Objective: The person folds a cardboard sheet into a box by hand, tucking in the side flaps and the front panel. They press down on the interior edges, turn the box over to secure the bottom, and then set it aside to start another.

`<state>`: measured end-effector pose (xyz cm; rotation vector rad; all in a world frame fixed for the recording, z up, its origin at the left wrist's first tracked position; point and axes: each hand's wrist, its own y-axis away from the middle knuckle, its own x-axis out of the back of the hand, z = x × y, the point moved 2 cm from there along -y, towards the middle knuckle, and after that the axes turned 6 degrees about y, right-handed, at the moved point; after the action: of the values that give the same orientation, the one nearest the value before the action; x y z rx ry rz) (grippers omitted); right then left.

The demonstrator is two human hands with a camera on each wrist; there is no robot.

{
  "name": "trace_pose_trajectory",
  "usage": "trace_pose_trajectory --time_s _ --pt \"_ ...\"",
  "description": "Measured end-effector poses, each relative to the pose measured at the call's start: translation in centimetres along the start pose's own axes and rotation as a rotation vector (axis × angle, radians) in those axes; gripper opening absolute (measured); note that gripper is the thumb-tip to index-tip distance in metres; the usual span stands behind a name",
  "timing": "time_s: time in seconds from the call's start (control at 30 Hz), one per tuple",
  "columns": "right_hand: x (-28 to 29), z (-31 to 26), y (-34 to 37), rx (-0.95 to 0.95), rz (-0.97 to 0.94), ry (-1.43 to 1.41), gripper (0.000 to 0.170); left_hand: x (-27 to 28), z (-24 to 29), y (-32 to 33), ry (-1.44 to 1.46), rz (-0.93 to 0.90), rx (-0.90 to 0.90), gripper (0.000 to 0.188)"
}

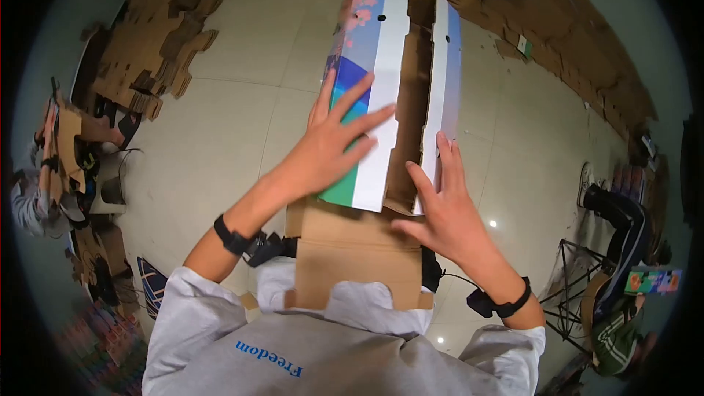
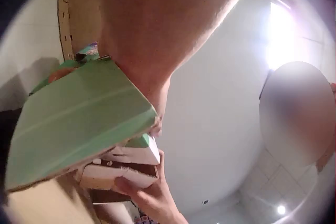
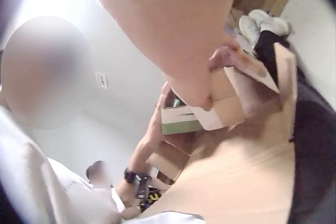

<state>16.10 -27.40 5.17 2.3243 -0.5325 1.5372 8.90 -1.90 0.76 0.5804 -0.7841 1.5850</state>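
Note:
A long printed cardboard box [image 1: 341, 191], with blossoms, blue and green on its side, lies in front of the person. Between its two white-edged top flaps runs a lengthwise gap that shows the brown inside. My left hand [image 1: 334, 143] lies with spread fingers over the left side and white flap, slightly blurred. At the near right corner is my right hand [image 1: 447, 220], its fingers along the right flap and its thumb toward the near end. The left wrist view shows the box's green end panel [image 2: 79, 119]. Under the near end, a brown cardboard flap [image 1: 352, 257] extends over the lap.
Flattened cardboard [image 1: 147, 51] is stacked on the tiled floor at left, and more cardboard [image 1: 565, 44] lines the right wall. Another person [image 1: 48, 176] sits at left. At right are a person's dark-trousered leg [image 1: 623, 220] and a black metal frame [image 1: 568, 293].

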Motion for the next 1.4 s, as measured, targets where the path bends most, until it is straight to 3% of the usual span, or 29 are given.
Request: trace_pose_trajectory --time_s 0.1,0.2,0.23,0.33,0.53,0.63,0.73,0.83,0.97,1.07,1.13,1.2,1.27,1.37,1.4 --pt "-2.0 0.3 0.0 -0.015 0.114 0.000 0.081 2.4 3.1 2.4 -0.083 -0.142 -0.089 0.069" --pt "-2.8 0.7 0.0 -0.001 0.177 0.080 0.080 1.9 4.6 4.6 -0.161 -0.337 -0.117 0.091" --pt "-2.8 0.5 -0.1 0.007 0.194 0.116 0.081 1.7 5.0 5.1 -0.184 -0.318 -0.159 0.092" --pt "-2.6 -0.1 -0.4 0.011 0.229 0.239 0.084 1.1 4.4 5.2 -0.561 -0.279 -0.219 0.083" --pt "-3.8 -2.2 -0.5 -0.028 0.255 0.364 0.085 -0.4 5.0 4.9 -0.357 -0.096 -0.299 0.056" --pt "-3.9 -3.3 -0.4 -0.063 0.164 0.416 0.084 -0.8 4.9 4.7 -0.470 -0.223 -0.324 0.048" --pt "-4.0 -3.4 -0.2 -0.091 0.138 0.349 0.080 -0.3 4.6 5.0 -0.319 -0.170 -0.356 0.050" --pt "-2.5 -3.8 -0.4 -0.079 0.056 0.184 0.081 -0.9 4.6 5.3 -0.369 -0.176 -0.463 0.060" --pt "2.9 -2.0 -0.8 0.029 -0.095 0.022 0.076 -0.4 5.4 5.3 -0.347 -0.248 -0.376 0.072" --pt "7.1 2.3 -6.3 -0.162 -0.316 -0.260 0.064 -0.5 5.4 5.2 -0.400 -0.277 -0.386 0.074" --pt "7.2 4.9 -11.9 -0.156 0.126 -0.188 0.060 -0.8 5.4 5.4 -0.360 -0.263 -0.386 0.073" --pt "6.5 8.0 -18.6 -0.110 0.360 -0.091 0.061 -1.0 5.5 5.5 -0.345 -0.259 -0.397 0.075" --pt "5.5 10.4 -24.5 -0.143 0.451 0.007 0.062 -1.1 5.6 5.6 -0.337 -0.260 -0.412 0.075" --pt "5.5 12.6 -29.4 -0.349 0.140 0.040 0.067 -0.1 5.5 5.2 -0.412 -0.317 -0.426 0.084" --pt "4.4 13.4 -29.5 -0.310 0.180 0.035 0.069 0.1 5.6 5.0 -0.443 -0.331 -0.429 0.086"
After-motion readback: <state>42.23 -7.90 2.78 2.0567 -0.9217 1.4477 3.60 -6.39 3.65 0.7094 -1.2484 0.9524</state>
